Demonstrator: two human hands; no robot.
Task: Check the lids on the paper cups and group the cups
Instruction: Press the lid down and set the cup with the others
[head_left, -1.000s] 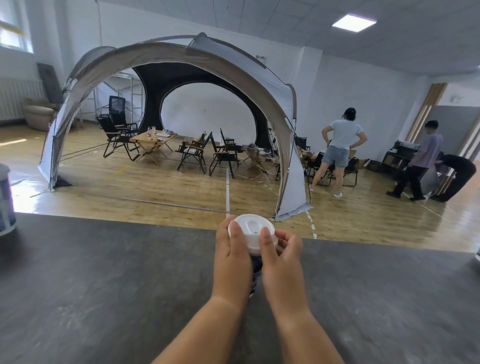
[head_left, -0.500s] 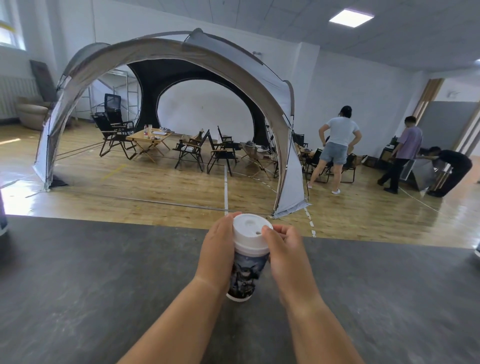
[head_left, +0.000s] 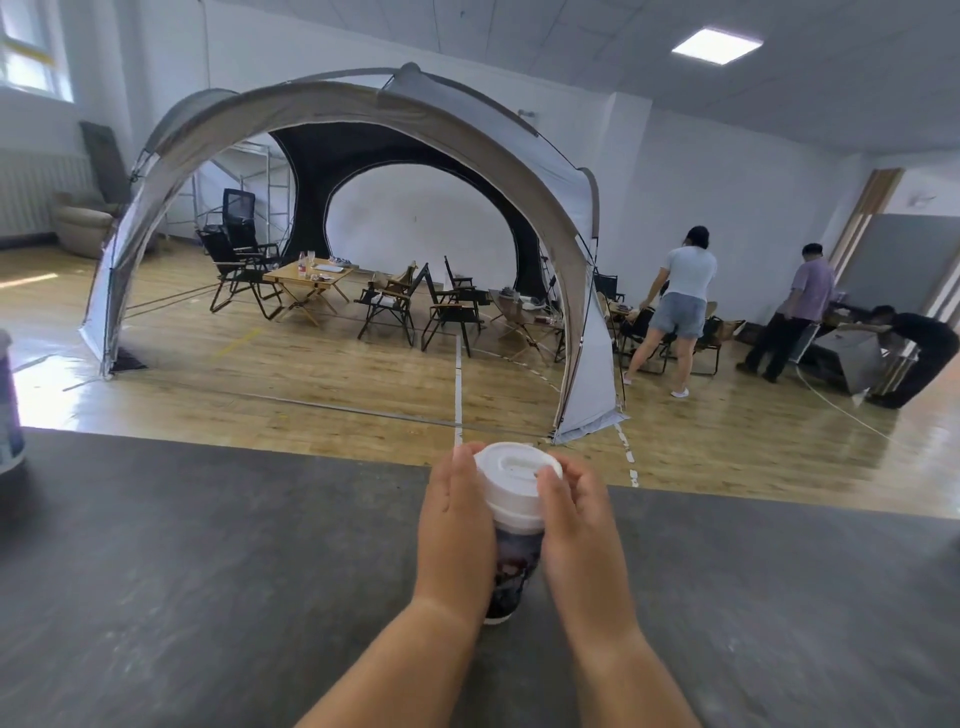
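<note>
Lid check under way: the cup (head_left: 511, 561) stands mid-tabletop (head_left: 208, 571), left grip (head_left: 454, 525) wrapped round its side, right grip (head_left: 582, 530) pinching the lid (head_left: 514, 480) rim; next, I'd judge, a firm press all round, then a move toward the group. Count: two cups in view, the second cup (head_left: 8, 410) at the far left edge; one lid plainly seen.
</note>
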